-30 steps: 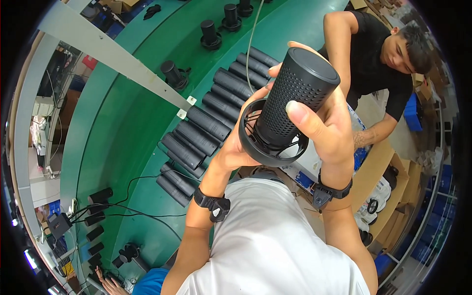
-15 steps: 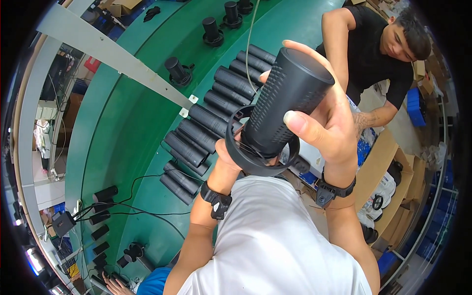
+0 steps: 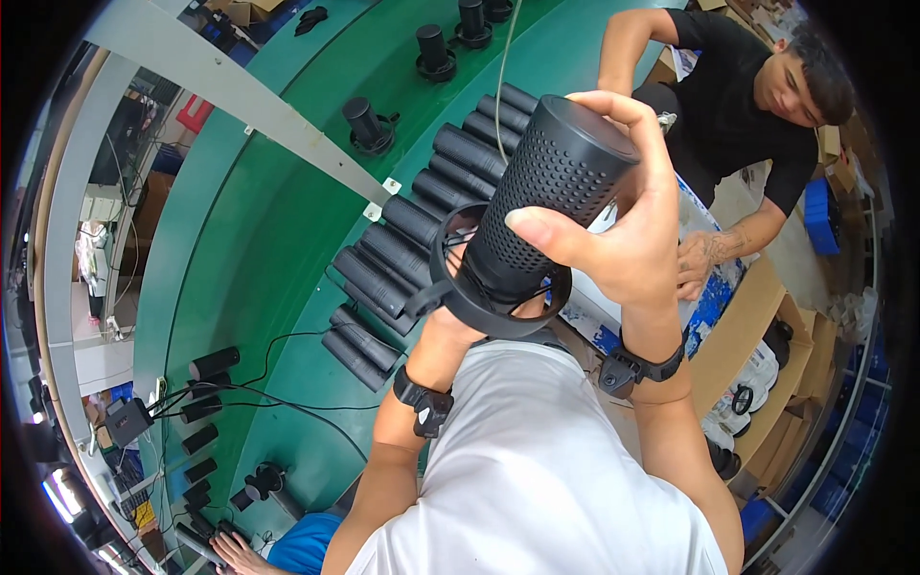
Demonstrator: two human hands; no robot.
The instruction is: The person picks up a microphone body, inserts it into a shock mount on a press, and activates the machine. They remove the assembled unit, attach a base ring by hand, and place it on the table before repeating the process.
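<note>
A black cylinder (image 3: pixel 556 182) with a studded side is held up tilted in front of my chest, its smooth round end toward the upper right. My right hand (image 3: pixel 628 235) is closed round its upper part, the thumb lying across the studs. Around the cylinder's lower end sits a black ring (image 3: pixel 489 321) with small lugs, a gap showing between ring and cylinder. My left hand (image 3: pixel 458 324) grips this lower end from beneath; the ring and cylinder hide most of its fingers. Each wrist wears a black strap.
Rows of black cylinders (image 3: pixel 388 254) lie on the green bench (image 3: pixel 287 201); others stand in ringed bases (image 3: pixel 364 125) beyond. A metal post (image 3: pixel 259 105) and hanging cable cross it. A co-worker (image 3: pixel 733 105) is at right, beside a cardboard box (image 3: pixel 733 331). Another person's hand (image 3: pixel 235 554) shows lower left.
The cylinder has turned about its length, showing more studs, and the ring's lug has come round to the left. My right thumb has shifted left. The co-worker's hand has come nearer the bench.
</note>
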